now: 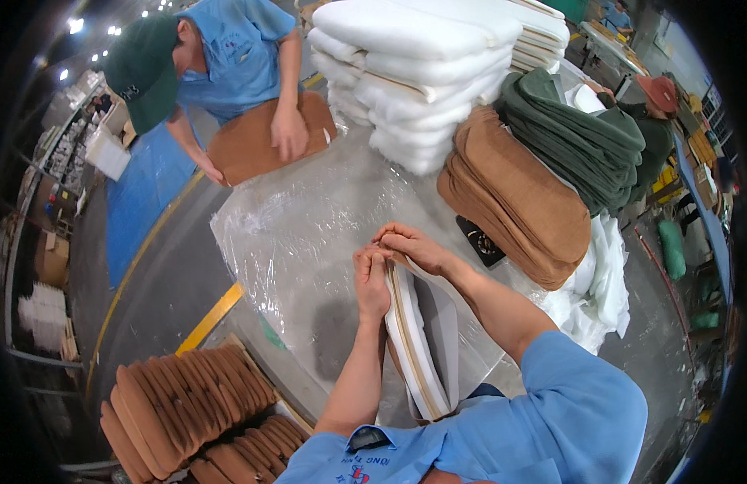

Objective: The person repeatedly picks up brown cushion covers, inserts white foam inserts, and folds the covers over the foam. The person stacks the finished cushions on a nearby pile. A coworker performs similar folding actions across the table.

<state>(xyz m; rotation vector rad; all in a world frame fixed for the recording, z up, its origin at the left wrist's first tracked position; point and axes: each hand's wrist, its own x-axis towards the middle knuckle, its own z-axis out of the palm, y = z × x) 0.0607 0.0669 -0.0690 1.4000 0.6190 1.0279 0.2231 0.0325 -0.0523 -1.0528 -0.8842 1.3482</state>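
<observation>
A long cushion [409, 343] stands on edge close to my body, its layered white padding and tan core showing along an open side. Grey lining fabric [440, 331] hangs loose on its right, and a strip of brown cover shows on the left. My left hand [372, 282] is closed round the cushion's far end, fingers curled at the cover edge. Beside it, my right hand [414, 246] pinches the cover at the same end, its fingertips nearly meeting the left ones. Exactly what lies between the fingertips is partly hidden.
Plastic film covers the table [309, 218]. White padding [422, 73] is piled at the back; brown covers [514, 198] and dark green covers [579, 133] are stacked right. Several brown cushions [188, 403] fill the lower left. A co-worker [236, 64] handles a brown cushion [264, 141] across the table.
</observation>
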